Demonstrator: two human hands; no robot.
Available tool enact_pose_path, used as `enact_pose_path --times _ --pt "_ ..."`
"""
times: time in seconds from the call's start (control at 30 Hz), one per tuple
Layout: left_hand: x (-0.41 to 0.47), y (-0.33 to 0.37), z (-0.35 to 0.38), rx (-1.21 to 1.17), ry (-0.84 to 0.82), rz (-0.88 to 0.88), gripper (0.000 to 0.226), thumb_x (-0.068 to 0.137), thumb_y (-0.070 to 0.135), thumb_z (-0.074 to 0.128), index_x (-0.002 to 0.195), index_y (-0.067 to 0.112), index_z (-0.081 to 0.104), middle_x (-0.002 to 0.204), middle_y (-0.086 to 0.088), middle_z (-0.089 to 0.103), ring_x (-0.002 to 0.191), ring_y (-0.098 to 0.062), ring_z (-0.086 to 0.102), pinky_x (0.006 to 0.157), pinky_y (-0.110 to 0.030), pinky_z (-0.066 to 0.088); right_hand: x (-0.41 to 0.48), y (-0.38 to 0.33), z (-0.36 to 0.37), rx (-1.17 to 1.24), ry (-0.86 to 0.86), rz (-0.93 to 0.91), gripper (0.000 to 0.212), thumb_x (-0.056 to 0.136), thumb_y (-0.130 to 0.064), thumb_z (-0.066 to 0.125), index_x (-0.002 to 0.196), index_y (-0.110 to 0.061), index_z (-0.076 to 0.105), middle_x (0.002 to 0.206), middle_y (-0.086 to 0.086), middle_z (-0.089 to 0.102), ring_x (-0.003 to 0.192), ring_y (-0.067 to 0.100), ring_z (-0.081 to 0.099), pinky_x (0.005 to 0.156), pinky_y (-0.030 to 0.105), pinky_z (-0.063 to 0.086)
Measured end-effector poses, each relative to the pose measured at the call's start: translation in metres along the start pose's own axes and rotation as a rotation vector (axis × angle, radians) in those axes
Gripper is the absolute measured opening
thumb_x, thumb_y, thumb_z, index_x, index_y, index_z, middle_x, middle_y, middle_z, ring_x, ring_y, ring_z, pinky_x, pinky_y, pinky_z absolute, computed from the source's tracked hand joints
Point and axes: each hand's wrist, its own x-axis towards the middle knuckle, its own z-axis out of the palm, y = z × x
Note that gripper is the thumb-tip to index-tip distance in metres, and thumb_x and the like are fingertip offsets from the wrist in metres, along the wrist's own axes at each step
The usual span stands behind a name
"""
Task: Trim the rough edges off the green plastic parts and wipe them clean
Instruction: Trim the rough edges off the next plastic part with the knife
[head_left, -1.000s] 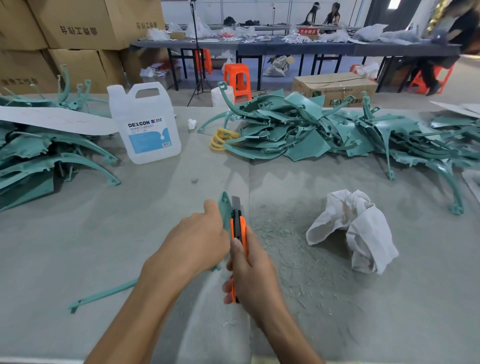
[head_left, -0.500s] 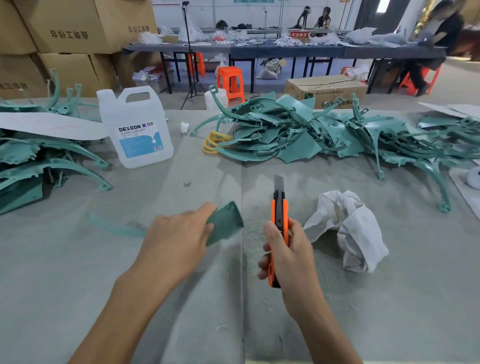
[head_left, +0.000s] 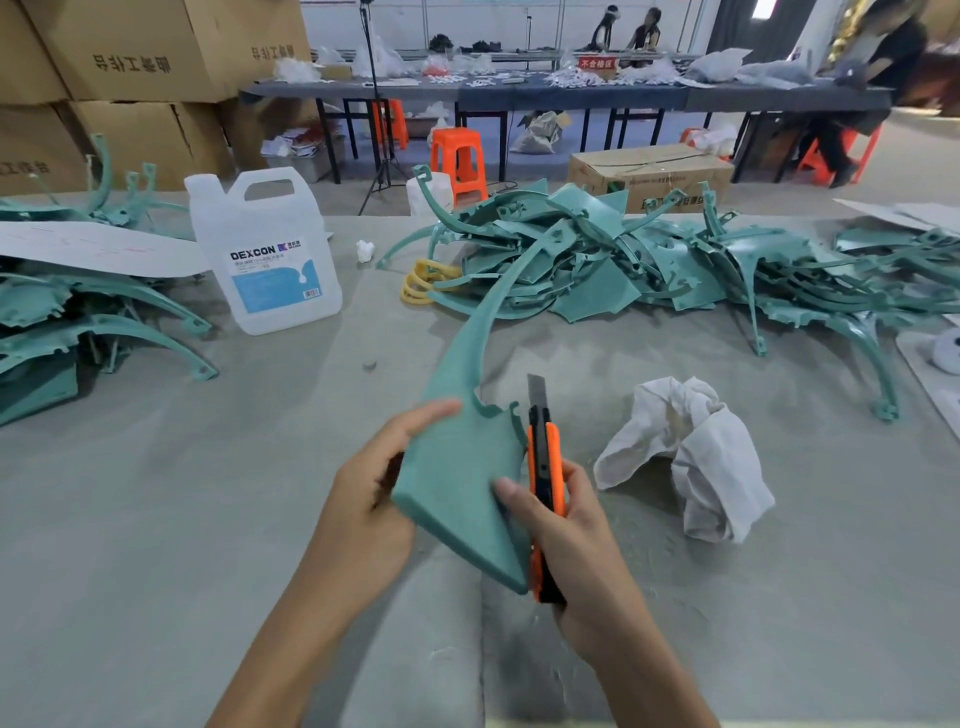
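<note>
A long curved green plastic part (head_left: 460, 467) is held above the table, its wide flat end near me and its thin arm pointing away. My left hand (head_left: 371, 478) grips the wide end from the left. My right hand (head_left: 566, 530) grips an orange utility knife (head_left: 544, 467), blade out and pointing away, lying along the part's right edge; my thumb presses on the part. A crumpled white cloth (head_left: 691, 457) lies to the right. Green shavings dust the table around it.
A big heap of green parts (head_left: 649, 270) lies across the back right and another pile (head_left: 78, 322) at the left under a white sheet. A white DEXCON jug (head_left: 265, 260) stands back left. Cardboard boxes, orange stools and people at tables are behind.
My left hand has turned the green part so its thin arm points away instead of left. The two hands have come together, and the knife now lies against the part's right edge.
</note>
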Motion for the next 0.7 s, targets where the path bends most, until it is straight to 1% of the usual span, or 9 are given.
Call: enact_pose_path --times 0.1,0.17,0.2,0.27,0.33,0.43,0.53,0.6,0.7 --pt "-0.011 0.001 0.012 -0.498 -0.014 -0.219 0.043 0.099 0.048 0.048 0.14 0.039 0.054 0.142 0.011 0.059 0.131 -0.011 0.055 0.097 -0.022 0.051 0.0 0.002 0.006 0.071 0.048 -0.033 0.063 0.064 -0.041 0.088 0.117 -0.029 0.057 0.08 -0.001 0.066 0.07 0.012 0.067 0.047 0.028 0.046" --pt "-0.019 -0.003 0.022 -0.625 -0.053 -0.282 0.073 0.088 0.073 0.051 0.139 0.021 0.054 0.138 -0.004 0.063 0.129 -0.019 0.058 0.095 -0.025 0.053 0.001 0.005 0.008 0.057 0.078 -0.083 0.06 0.069 -0.036 0.093 0.116 -0.033 0.056 0.078 -0.002 0.061 0.066 0.013 0.063 0.051 0.027 0.05" --pt "-0.021 -0.003 0.028 -0.589 -0.047 -0.272 0.075 0.081 0.073 0.063 0.133 0.02 0.059 0.131 -0.007 0.067 0.122 -0.022 0.064 0.09 -0.027 0.055 0.0 0.008 0.01 0.031 0.073 -0.097 0.056 0.07 -0.036 0.092 0.113 -0.035 0.056 0.075 -0.004 0.057 0.061 0.014 0.058 0.047 0.027 0.047" --pt "-0.022 -0.004 0.037 -0.429 0.069 -0.243 0.044 0.076 0.046 0.08 0.114 0.025 0.07 0.11 -0.008 0.075 0.1 -0.027 0.072 0.076 -0.034 0.059 -0.002 0.013 0.013 0.009 0.022 -0.1 0.044 0.075 -0.038 0.086 0.107 -0.036 0.057 0.073 -0.003 0.053 0.056 0.016 0.052 0.042 0.028 0.042" --pt "-0.019 -0.003 0.038 -0.338 0.251 -0.265 0.023 0.08 0.028 0.071 0.102 0.03 0.073 0.097 -0.004 0.077 0.087 -0.023 0.074 0.072 -0.037 0.058 -0.004 0.017 0.012 0.01 0.01 -0.101 0.028 0.085 -0.035 0.081 0.104 -0.034 0.06 0.079 0.002 0.063 0.061 0.02 0.059 0.041 0.029 0.043" --pt "-0.016 -0.006 0.018 0.057 0.32 -0.105 0.026 0.087 0.035 0.061 0.11 0.046 0.067 0.088 0.01 0.072 0.074 -0.007 0.066 0.069 -0.01 0.047 -0.006 0.013 -0.003 -0.046 0.097 -0.137 0.022 0.086 -0.045 0.07 0.104 -0.034 0.063 0.082 0.003 0.068 0.06 0.018 0.062 0.042 0.029 0.046" --pt "-0.012 -0.012 -0.006 0.399 0.206 -0.007 0.047 0.094 0.032 0.054 0.131 0.06 0.052 0.119 0.025 0.061 0.1 -0.002 0.061 0.076 -0.002 0.043 -0.011 0.009 -0.02 -0.152 0.113 -0.184 0.027 0.083 -0.057 0.061 0.101 -0.038 0.065 0.069 0.0 0.06 0.049 0.017 0.053 0.044 0.033 0.048" --pt "-0.012 -0.021 -0.013 0.566 0.151 -0.048 0.066 0.093 0.012 0.057 0.141 0.055 0.045 0.137 0.026 0.058 0.12 -0.004 0.06 0.1 -0.022 0.048 -0.015 0.009 -0.027 -0.312 0.078 -0.241 0.028 0.085 -0.06 0.055 0.108 -0.046 0.063 0.073 0.0 0.066 0.049 0.019 0.057 0.046 0.037 0.053" --pt "-0.015 -0.034 -0.013 0.755 0.095 -0.086 0.079 0.082 -0.012 0.059 0.148 0.03 0.047 0.146 0.012 0.05 0.128 -0.024 0.056 0.106 -0.036 0.043 -0.021 0.007 -0.034 -0.662 -0.024 -0.33 0.036 0.089 -0.067 0.045 0.123 -0.059 0.051 0.084 -0.011 0.071 0.059 0.013 0.066 0.064 0.04 0.06"
